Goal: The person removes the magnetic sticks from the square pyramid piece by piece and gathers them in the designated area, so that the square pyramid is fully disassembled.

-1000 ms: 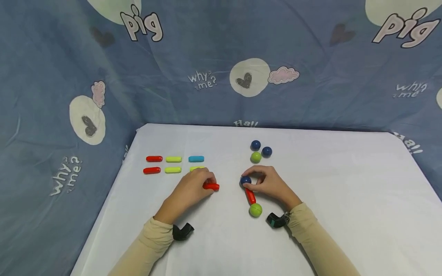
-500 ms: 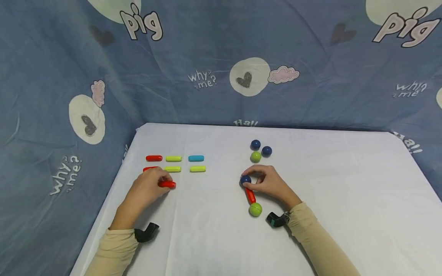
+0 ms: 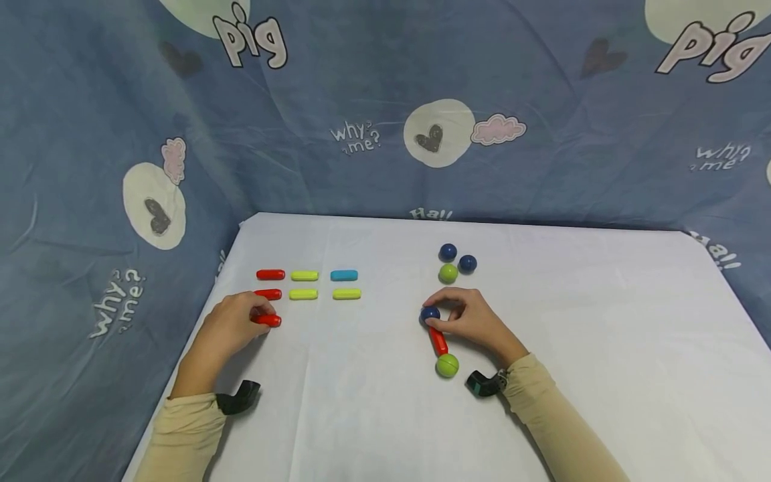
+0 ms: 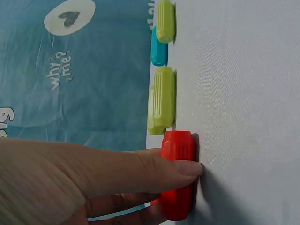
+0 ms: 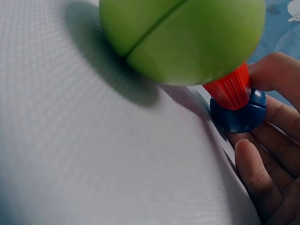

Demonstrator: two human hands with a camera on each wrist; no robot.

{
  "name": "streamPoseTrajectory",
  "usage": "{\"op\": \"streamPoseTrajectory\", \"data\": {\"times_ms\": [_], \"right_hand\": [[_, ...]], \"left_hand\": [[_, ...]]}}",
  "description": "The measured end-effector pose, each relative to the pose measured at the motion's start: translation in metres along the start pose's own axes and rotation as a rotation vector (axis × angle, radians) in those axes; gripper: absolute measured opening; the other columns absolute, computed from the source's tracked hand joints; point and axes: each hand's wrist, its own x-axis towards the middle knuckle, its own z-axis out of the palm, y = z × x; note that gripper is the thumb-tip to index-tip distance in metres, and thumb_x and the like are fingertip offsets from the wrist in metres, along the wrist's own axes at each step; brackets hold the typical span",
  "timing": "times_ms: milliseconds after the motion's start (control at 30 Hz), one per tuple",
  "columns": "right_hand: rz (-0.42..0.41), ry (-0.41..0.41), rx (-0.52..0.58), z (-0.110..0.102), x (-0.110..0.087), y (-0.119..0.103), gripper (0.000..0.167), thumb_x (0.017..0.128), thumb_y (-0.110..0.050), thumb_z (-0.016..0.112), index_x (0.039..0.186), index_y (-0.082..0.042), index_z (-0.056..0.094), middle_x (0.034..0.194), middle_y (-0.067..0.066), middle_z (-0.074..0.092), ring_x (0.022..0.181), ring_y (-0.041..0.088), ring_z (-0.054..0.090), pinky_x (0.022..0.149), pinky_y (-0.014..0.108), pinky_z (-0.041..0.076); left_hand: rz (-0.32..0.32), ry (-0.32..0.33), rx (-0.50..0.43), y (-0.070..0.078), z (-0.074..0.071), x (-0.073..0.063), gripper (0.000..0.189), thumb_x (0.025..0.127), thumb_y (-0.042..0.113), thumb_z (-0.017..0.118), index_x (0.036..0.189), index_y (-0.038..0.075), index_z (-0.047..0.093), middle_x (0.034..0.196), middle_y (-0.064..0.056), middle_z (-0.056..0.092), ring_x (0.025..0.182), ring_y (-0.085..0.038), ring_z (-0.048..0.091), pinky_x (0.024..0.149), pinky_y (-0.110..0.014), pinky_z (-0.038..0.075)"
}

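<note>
At the left of the white table, my left hand (image 3: 225, 331) pinches a short red ribbed rod (image 3: 269, 320) between thumb and fingers. The left wrist view shows the thumb lying across this rod (image 4: 177, 206), close over the tabletop. Just behind it is another red rod (image 3: 269, 294), partly covered by the hand. Right of centre, my right hand (image 3: 472, 323) grips a dark blue ball (image 3: 430, 314) with its fingertips. From that ball a red rod (image 3: 438, 341) runs toward the near side, with a green ball (image 3: 447, 365) on its other end, large in the right wrist view.
Two rows of rods lie at back left: a red rod (image 3: 270, 274), yellow-green rods (image 3: 304, 275) and a blue rod (image 3: 344, 275). Behind the right hand are two dark blue balls (image 3: 448, 252) and a green ball (image 3: 448, 273). A printed blue cloth (image 3: 337, 181) hangs behind the table (image 3: 602, 335).
My left hand has carried its red rod leftward from near the middle to the front of the red rods, uncovering the yellow-green rod it hid. The right hand and its joined pieces stay put.
</note>
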Motion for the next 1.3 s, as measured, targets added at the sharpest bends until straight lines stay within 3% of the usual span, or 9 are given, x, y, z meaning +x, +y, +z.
{"op": "streamPoseTrajectory", "data": {"times_ms": [1067, 1300], "right_hand": [[-0.041, 0.011, 0.006, 0.0002, -0.0002, 0.0006, 0.026, 0.086, -0.014, 0.084, 0.111, -0.013, 0.077, 0.113, 0.009, 0.076, 0.059, 0.007, 0.057, 0.057, 0.021, 0.051], [-0.035, 0.008, 0.001, 0.0000, 0.0000, 0.0006, 0.027, 0.086, -0.016, 0.085, 0.111, -0.014, 0.077, 0.114, 0.007, 0.076, 0.059, 0.007, 0.058, 0.057, 0.022, 0.052]], "left_hand": [[0.019, -0.006, -0.012, -0.0034, -0.0012, -0.0010, 0.016, 0.083, 0.006, 0.082, 0.098, 0.005, 0.076, 0.096, -0.015, 0.072, 0.086, -0.029, 0.062, 0.073, -0.044, 0.056], [0.059, -0.026, -0.049, 0.0020, -0.0014, -0.0015, 0.029, 0.082, 0.006, 0.084, 0.109, 0.001, 0.074, 0.104, -0.017, 0.075, 0.094, -0.030, 0.067, 0.078, -0.044, 0.061]]}}
